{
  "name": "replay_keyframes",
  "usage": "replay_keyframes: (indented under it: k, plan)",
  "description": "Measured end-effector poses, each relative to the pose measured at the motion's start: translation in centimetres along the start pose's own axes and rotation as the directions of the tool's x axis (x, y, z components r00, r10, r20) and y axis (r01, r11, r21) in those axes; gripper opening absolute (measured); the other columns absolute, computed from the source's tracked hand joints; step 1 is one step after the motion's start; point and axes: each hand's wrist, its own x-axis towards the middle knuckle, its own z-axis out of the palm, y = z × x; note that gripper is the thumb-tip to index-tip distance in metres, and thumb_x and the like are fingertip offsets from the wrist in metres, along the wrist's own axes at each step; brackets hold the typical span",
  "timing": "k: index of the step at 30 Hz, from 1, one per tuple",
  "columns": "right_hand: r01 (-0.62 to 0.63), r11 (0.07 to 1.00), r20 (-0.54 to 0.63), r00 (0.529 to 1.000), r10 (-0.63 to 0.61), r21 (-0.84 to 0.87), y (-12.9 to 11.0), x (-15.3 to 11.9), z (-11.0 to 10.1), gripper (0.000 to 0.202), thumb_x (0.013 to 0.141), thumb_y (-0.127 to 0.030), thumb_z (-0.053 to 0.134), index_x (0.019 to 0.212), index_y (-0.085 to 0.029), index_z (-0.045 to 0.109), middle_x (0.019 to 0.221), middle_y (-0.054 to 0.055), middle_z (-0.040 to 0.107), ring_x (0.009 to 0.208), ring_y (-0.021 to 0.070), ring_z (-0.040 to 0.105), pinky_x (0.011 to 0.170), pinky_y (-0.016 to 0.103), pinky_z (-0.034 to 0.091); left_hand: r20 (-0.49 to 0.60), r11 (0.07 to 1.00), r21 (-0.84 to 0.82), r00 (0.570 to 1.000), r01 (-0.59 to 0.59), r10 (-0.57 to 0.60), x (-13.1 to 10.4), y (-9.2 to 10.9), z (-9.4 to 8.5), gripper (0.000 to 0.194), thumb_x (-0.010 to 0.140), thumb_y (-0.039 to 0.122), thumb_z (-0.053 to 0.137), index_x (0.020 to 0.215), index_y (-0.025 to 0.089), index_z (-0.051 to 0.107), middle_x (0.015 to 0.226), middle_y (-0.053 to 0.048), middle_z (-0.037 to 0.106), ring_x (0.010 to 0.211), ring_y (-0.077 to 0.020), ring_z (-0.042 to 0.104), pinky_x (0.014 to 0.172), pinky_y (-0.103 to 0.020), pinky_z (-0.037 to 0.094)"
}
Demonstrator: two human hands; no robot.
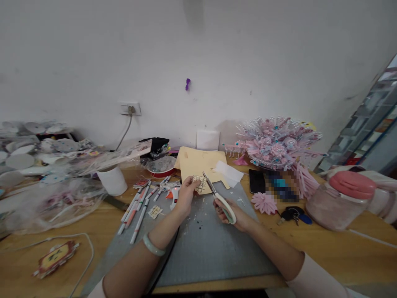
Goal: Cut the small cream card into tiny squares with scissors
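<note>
My left hand [186, 193] pinches a small pale paper cutout [201, 184] printed with a dark looping pattern. White-handled scissors [223, 203] are in my right hand [222, 212], their blades parted a little and pointing up beside the cutout's right edge. Whether the blades touch the paper I cannot tell. Behind my hands lie yellow card sheets [198, 161] with a white paper piece [230, 174] over their right corner. A similar small cutout [155, 212] rests on the grey cutting mat [211, 248], left of my left forearm.
Several marker pens [141, 217] and a glue gun [174, 196] lie to the left. A white cup [112, 181] stands near plastic-wrapped materials. On the right are a pink beaded headdress [276, 142], a phone [257, 181], keys [293, 214] and a pink-lidded jar [338, 203].
</note>
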Motion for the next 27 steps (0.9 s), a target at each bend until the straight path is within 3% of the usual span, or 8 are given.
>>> replay_keyframes:
  k: [10, 15, 20, 27]
  plan:
    - [-0.006, 1.0, 0.021, 1.0, 0.006, 0.013, -0.1, -0.1, 0.0, 0.049, 0.052, -0.051, 0.077, 0.073, -0.017, 0.049, 0.052, -0.009, 0.041, 0.039, 0.0013, 0.033, 0.036, 0.015, 0.019, -0.028, 0.994, -0.112, 1.0, -0.008, 0.005, 0.0, 0.6, -0.1, 0.032, 0.056, 0.037, 0.072, 0.076, 0.017, 0.057, 0.071, 0.002, 0.057, 0.058, -0.0085, 0.049, 0.049, -0.018, 0.035]
    - [0.043, 0.999, -0.01, 0.999, -0.043, 0.029, 0.0, 0.0, 0.2, 0.048, 0.054, -0.053, 0.075, 0.073, -0.018, 0.048, 0.053, -0.009, 0.04, 0.04, 0.0018, 0.033, 0.035, 0.015, 0.018, 0.076, 0.979, -0.196, 0.996, 0.061, -0.047, -1.3, 0.8, 1.1, 0.044, 0.06, 0.052, 0.068, 0.083, 0.018, 0.054, 0.075, 0.0, 0.059, 0.058, -0.0099, 0.053, 0.053, -0.022, 0.041]
    - [0.061, 0.998, -0.002, 0.998, -0.061, 0.031, 0.0, 0.0, 0.5, 0.049, 0.054, -0.054, 0.075, 0.071, -0.018, 0.046, 0.051, -0.01, 0.038, 0.039, 0.0016, 0.031, 0.035, 0.015, 0.019, 0.142, 0.99, -0.122, 0.989, 0.068, -0.051, -2.3, 0.1, 1.6, 0.039, 0.062, 0.05, 0.069, 0.072, 0.015, 0.057, 0.061, 0.001, 0.056, 0.049, -0.0087, 0.048, 0.047, -0.021, 0.035]
    - [-0.004, 1.0, -0.006, 1.0, 0.004, 0.024, -0.1, -0.3, 0.7, 0.052, 0.048, -0.053, 0.078, 0.07, -0.018, 0.046, 0.051, -0.01, 0.04, 0.038, 0.0009, 0.032, 0.035, 0.014, 0.019, 0.07, 1.0, -0.006, 0.997, 0.017, -0.017, -1.5, -0.3, 1.2, 0.038, 0.065, 0.053, 0.063, 0.063, 0.016, 0.054, 0.052, 0.003, 0.049, 0.043, -0.0081, 0.039, 0.044, -0.022, 0.029]
